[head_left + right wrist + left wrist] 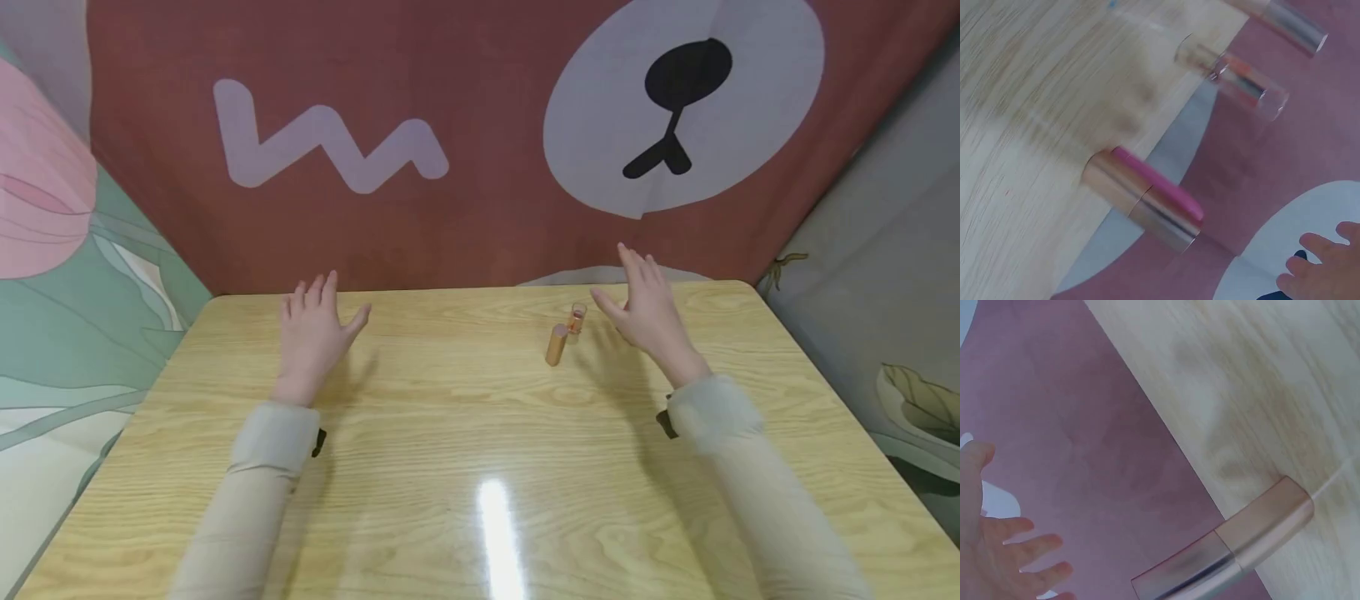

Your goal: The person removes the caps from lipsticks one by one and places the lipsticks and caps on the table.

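Clearly, nothing is held by the left hand (309,337) or right hand (647,315), fingers outstretched on both; a copper-coloured tube (556,347) and clear container (577,319) are seen on the surface (420,417), right of the head view's centre.

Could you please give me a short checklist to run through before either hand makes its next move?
1. Left hand free: ok, fingers spread, holding nothing.
2. Right hand free: ok, open and holding nothing.
3. Copper tube steady: ok, it stands upright on the table.
4. Clear tube apart from its copper neighbour: ok, the right wrist view shows a gap between them.
5. Every tube visible from the head: not ok, the pink-edged tube in the right wrist view does not show there.
6. Contents of the clear tube: cannot tell, something orange shows but it is too blurred to identify.
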The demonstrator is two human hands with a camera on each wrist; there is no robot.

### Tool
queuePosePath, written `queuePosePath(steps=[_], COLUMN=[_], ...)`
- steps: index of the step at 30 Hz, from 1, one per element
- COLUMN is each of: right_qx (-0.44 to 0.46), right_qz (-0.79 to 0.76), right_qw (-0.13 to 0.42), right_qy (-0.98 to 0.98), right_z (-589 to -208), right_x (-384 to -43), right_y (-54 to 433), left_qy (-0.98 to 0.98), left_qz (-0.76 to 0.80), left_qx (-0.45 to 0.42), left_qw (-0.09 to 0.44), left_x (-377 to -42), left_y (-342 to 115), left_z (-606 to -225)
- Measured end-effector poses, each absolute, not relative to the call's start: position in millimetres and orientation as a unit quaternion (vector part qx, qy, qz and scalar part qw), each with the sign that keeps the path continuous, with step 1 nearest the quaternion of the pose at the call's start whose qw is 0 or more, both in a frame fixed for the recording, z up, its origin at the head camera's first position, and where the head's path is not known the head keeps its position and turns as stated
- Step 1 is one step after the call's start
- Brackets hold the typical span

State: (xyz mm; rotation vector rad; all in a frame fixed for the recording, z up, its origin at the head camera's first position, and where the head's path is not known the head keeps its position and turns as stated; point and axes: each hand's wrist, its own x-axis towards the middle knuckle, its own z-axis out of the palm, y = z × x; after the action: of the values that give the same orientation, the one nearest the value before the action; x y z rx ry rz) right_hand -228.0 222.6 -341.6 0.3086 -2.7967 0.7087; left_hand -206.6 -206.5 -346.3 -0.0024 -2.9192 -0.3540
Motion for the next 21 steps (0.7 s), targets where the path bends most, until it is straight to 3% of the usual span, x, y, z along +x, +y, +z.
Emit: queuePosePath(steps=[9,21], right_qx=[0.105,0.142], right_qz=[0.378,0.517], right_qw=[0.084,0.022], right_qy=[-0.916,-0.844], right_z=[-333.0,-329.1], right_x=[-222.4,-213.7], right_y=[198.7,163.1], left_qy=[-0.973,-0.956], left_qz=[-0.201,-0.289], left_qx=[-0.029,-0.035], left_qw=[0.109,0.044], left_x=[-203.5,-197.2], left_y=[-216.0,-239.1], left_z=[-340.0,-331.7])
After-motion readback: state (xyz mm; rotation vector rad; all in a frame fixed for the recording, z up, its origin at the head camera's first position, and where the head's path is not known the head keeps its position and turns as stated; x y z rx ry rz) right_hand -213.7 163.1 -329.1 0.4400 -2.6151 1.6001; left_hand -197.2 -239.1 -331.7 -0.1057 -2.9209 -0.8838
